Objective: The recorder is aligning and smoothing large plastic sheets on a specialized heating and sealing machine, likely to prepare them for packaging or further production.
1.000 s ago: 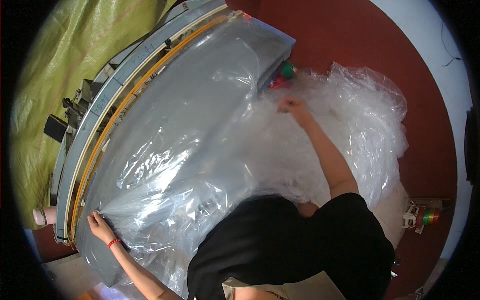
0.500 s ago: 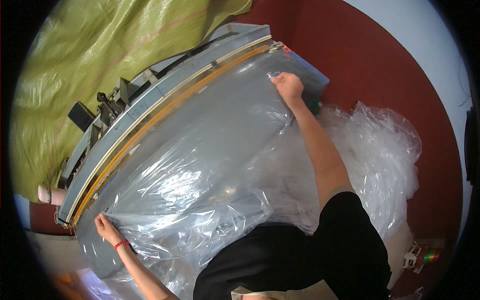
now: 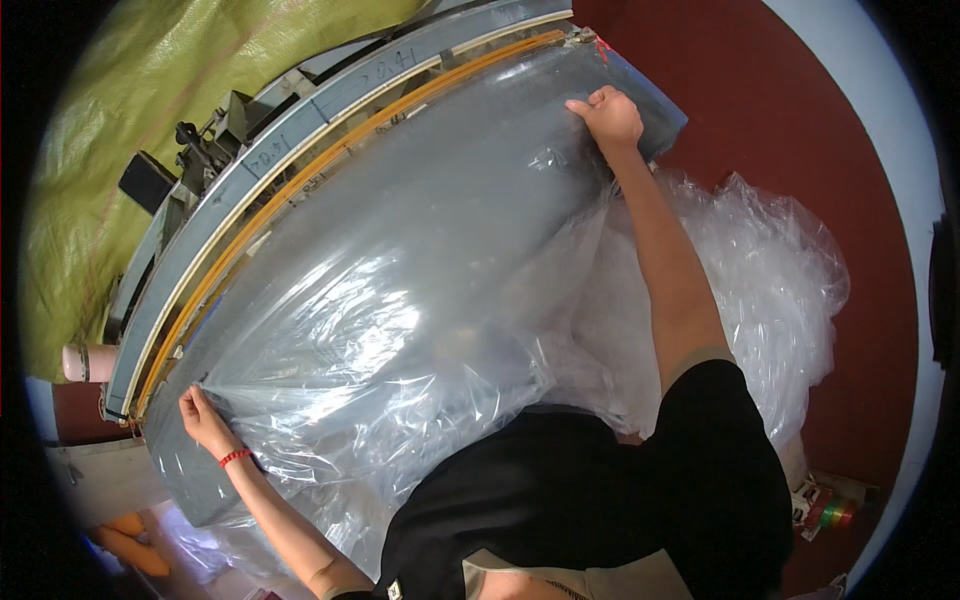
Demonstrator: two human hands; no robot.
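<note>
A wide sheet of clear plastic film is stretched over a grey work table. At the table's left end my left hand, with a red bracelet at the wrist, pinches the film, which creases away from the fingers. My right hand is closed on the film near the far right corner, thumb pointing left. Along the table's far side runs a long sealing-machine-like bar with an orange strip and handwritten marks.
A big heap of crumpled clear film lies right of the table. Yellow-green woven sheeting is behind the bar. A pink cylinder sticks out at its left end. A striped signal light is at lower right, above the dark red floor.
Both hands have shifted farther forward, toward the bar, drawing the film with them. The right hand is also a little farther right. The view has shifted slightly.
</note>
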